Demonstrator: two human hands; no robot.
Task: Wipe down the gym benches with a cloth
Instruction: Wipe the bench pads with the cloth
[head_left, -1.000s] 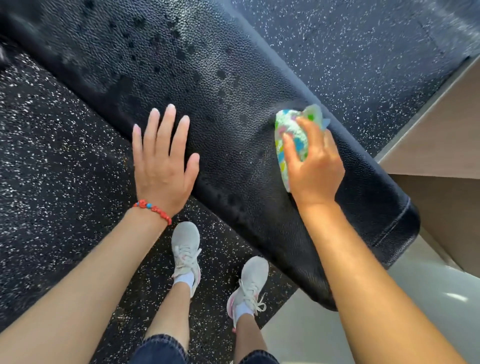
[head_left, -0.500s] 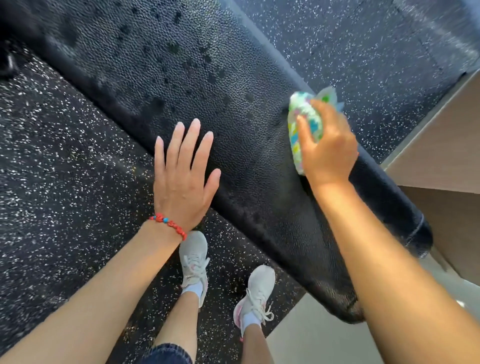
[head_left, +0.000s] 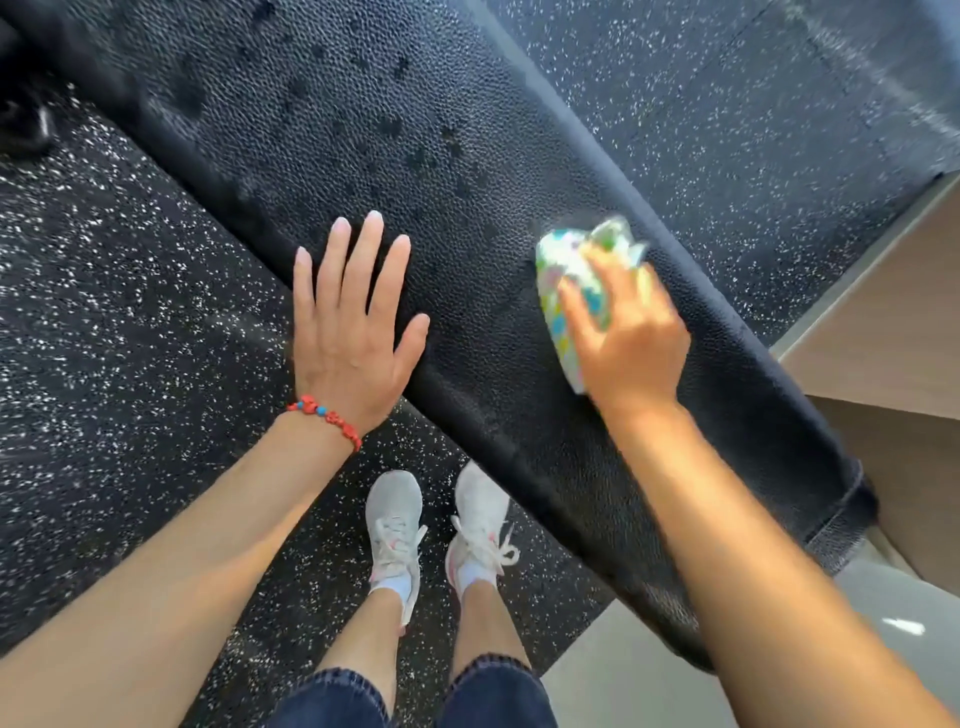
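A black padded gym bench (head_left: 322, 130) runs diagonally from the upper left to the lower right, its textured top dotted with wet spots. My left hand (head_left: 350, 332) lies flat on the bench's near edge, fingers straight and spread, a red bead bracelet at the wrist. My right hand (head_left: 628, 332) grips a bunched cloth (head_left: 563, 270) with a pastel pattern and presses it on the bench top, close to the far edge. Motion blurs the right hand and cloth.
Black speckled rubber flooring (head_left: 104, 312) surrounds the bench. My feet in white sneakers (head_left: 395, 530) stand just beside the bench's near side. A tan wooden box or platform (head_left: 893, 312) sits at the right, with pale grey floor (head_left: 613, 686) below it.
My right hand with the cloth slid toward the bench's far edge, then back down and toward me. My left hand stayed flat on the near edge. The camera view shifted.
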